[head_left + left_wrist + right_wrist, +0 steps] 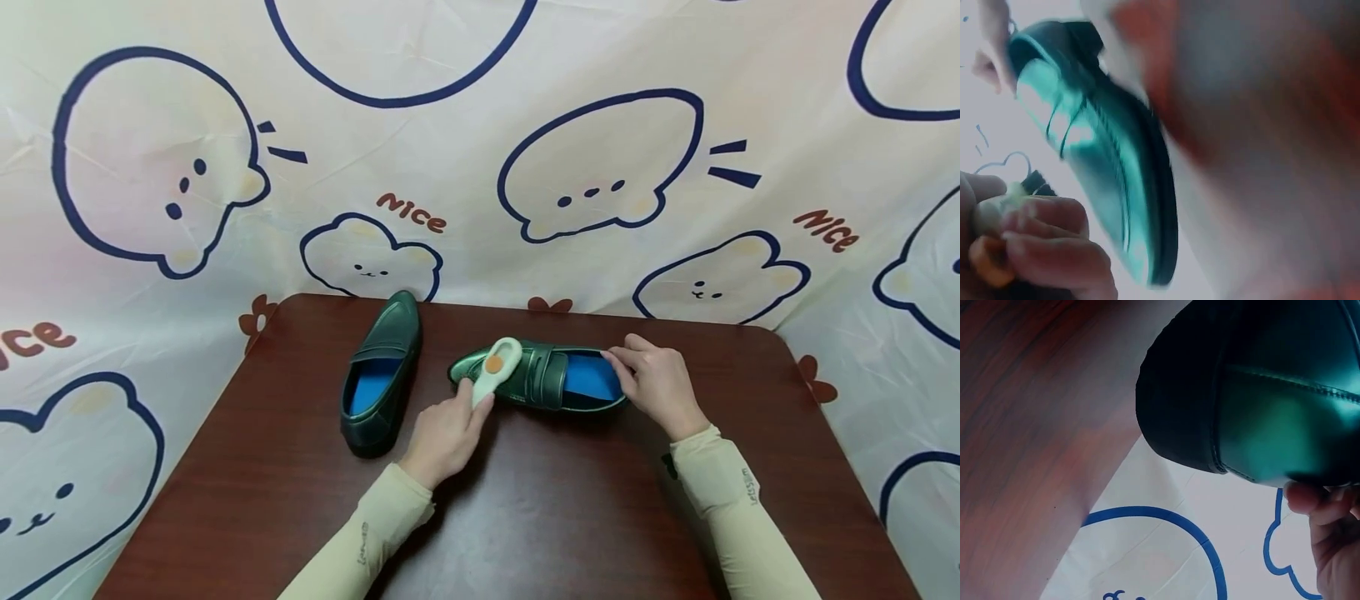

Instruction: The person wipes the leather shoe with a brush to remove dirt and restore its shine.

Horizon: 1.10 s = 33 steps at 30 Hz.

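Observation:
My left hand [444, 435] grips a pale green brush [508, 357] with an orange dot on it, held over the toe of a shiny green loafer [544, 375]. Dark bristles [1038, 184] show beside the curled fingers in the left wrist view; whether they touch the leather I cannot tell. This loafer lies crosswise, toe to the left, with a blue insole [592, 377]. Its heel rim is pinched by my right hand [660, 387]. In the right wrist view, the thumb and fingers sit at the edge of the green heel [1272, 431]. The insole's front part is hidden.
A second green loafer [390, 333] stands left of the first, toe toward the back edge. Both are on a dark brown wooden table [570, 508]. A white cloth [465, 158] with cartoon drawings hangs behind and along the sides.

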Motion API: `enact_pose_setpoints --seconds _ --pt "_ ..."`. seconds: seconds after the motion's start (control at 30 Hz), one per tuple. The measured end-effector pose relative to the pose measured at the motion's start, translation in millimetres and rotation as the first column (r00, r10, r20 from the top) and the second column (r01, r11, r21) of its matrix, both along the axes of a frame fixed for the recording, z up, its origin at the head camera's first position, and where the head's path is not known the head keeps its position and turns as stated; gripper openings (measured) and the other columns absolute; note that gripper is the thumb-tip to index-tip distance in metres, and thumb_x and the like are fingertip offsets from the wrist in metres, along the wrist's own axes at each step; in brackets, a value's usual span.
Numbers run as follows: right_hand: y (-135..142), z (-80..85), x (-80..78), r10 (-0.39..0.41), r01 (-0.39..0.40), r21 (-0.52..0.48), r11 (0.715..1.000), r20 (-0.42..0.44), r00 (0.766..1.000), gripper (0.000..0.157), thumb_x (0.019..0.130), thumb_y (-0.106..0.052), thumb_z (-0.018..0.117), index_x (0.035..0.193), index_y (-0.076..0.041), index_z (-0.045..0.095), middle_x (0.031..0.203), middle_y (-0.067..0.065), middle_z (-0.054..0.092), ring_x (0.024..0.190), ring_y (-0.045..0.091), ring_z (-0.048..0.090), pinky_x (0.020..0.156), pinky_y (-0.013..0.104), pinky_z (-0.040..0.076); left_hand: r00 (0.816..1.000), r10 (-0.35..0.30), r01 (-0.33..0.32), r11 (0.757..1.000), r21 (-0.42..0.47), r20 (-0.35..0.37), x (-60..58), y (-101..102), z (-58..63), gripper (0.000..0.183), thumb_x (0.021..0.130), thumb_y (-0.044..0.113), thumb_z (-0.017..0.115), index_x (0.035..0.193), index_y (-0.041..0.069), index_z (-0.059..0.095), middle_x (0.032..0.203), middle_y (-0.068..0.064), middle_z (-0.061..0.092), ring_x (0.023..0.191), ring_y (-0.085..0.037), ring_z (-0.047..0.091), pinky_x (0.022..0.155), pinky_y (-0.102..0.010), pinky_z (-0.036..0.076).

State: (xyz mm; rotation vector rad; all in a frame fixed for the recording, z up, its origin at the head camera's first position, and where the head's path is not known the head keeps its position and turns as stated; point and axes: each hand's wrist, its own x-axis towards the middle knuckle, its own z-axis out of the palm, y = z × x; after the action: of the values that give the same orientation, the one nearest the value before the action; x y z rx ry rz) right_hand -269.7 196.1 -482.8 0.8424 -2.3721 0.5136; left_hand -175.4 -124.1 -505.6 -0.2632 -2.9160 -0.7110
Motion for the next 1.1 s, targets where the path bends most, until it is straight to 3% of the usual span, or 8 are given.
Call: enact_pose_setpoints --seconds 0.17,0.27,0.37,0.63,0.73,0.9,1.0,1.1 --pt "1 0.0 -1.2 0.020 -0.020 -0.009 1.000 -0.024 1.000 0.013 0.085 -0.006 0.084 0.095 0.002 0.081 0.071 0.003 0.053 0.048 0.009 0.043 0.046 0.024 0.038 0.996 -0.057 0.052 0.996 0.068 0.064 -3.7 29 -8.5 0.046 0.112 0.047 0.036 0.115 0.003 0.050 0.067 -0.006 0.057 0.054 -0.026 0.057 0.052 -0.041 0.044" --pt "1 0.4 -1.1 0.029 -0.030 -0.009 1.000 -0.029 0.999 0.012 0.084 -0.004 0.083 0.094 0.002 0.081 0.071 0.003 0.054 0.049 0.010 0.044 0.046 0.024 0.040 0.998 -0.029 0.026 0.998 0.065 0.055 -2.5 43 -9.9 0.050 0.112 0.045 0.037 0.123 -0.002 0.050 0.067 -0.008 0.060 0.055 -0.028 0.058 0.054 -0.042 0.046" --pt "2 -1.0 -1.1 0.034 -0.035 -0.007 0.999 -0.039 0.999 0.011 0.084 -0.004 0.083 0.093 0.003 0.080 0.072 0.004 0.054 0.049 0.010 0.045 0.046 0.025 0.041 1.000 0.015 -0.016 0.999 0.038 0.024 -1.6 47 -11.0 0.045 0.113 0.043 0.038 0.113 0.000 0.051 0.064 -0.008 0.057 0.052 -0.028 0.056 0.051 -0.041 0.044" --pt "6 -9.2 -2.6 0.030 -0.031 -0.010 0.999 -0.027 0.999 0.011 0.084 -0.004 0.083 0.092 0.003 0.080 0.071 0.005 0.056 0.050 0.011 0.047 0.047 0.025 0.042 0.996 0.089 -0.089 0.993 -0.073 -0.011 3.8 26 -16.3 0.037 0.111 0.040 0.044 0.096 0.006 0.046 0.058 -0.007 0.052 0.046 -0.027 0.051 0.045 -0.040 0.039" --pt "9 -10.2 -2.0 0.026 -0.026 -0.009 1.000 -0.023 0.999 0.011 0.084 -0.003 0.083 0.092 0.003 0.080 0.071 0.005 0.056 0.050 0.011 0.047 0.047 0.025 0.043 0.993 0.118 -0.119 0.986 -0.120 -0.014 6.4 14 -11.7 0.038 0.111 0.039 0.047 0.095 0.005 0.046 0.057 -0.008 0.051 0.046 -0.028 0.051 0.044 -0.041 0.039" --pt "10 -8.5 -1.0 0.022 -0.022 -0.010 1.000 -0.029 0.999 0.011 0.084 -0.003 0.084 0.092 0.003 0.080 0.071 0.005 0.057 0.050 0.012 0.048 0.047 0.026 0.044 0.984 0.157 -0.169 0.968 -0.183 -0.078 10.6 -2 0.1 0.038 0.109 0.037 0.051 0.091 0.005 0.046 0.055 -0.009 0.050 0.044 -0.027 0.050 0.042 -0.041 0.040" --pt "9 -8.0 -0.9 0.030 -0.030 -0.008 1.000 -0.038 0.999 0.012 0.082 -0.002 0.085 0.092 0.003 0.080 0.071 0.006 0.057 0.049 0.012 0.048 0.047 0.025 0.043 0.983 0.137 -0.157 0.972 -0.177 -0.121 12.1 -7 6.8 0.037 0.108 0.036 0.054 0.090 0.004 0.047 0.054 -0.008 0.049 0.042 -0.025 0.047 0.040 -0.038 0.039" --pt "6 -7.2 -0.8 0.048 -0.048 0.000 0.999 -0.061 0.997 0.014 0.080 -0.002 0.086 0.092 0.003 0.080 0.072 0.006 0.057 0.049 0.011 0.048 0.046 0.024 0.043 0.988 0.085 -0.101 0.987 -0.126 -0.126 8.9 -8 12.0 0.037 0.108 0.038 0.054 0.094 0.005 0.047 0.056 -0.005 0.047 0.042 -0.021 0.045 0.041 -0.035 0.037"
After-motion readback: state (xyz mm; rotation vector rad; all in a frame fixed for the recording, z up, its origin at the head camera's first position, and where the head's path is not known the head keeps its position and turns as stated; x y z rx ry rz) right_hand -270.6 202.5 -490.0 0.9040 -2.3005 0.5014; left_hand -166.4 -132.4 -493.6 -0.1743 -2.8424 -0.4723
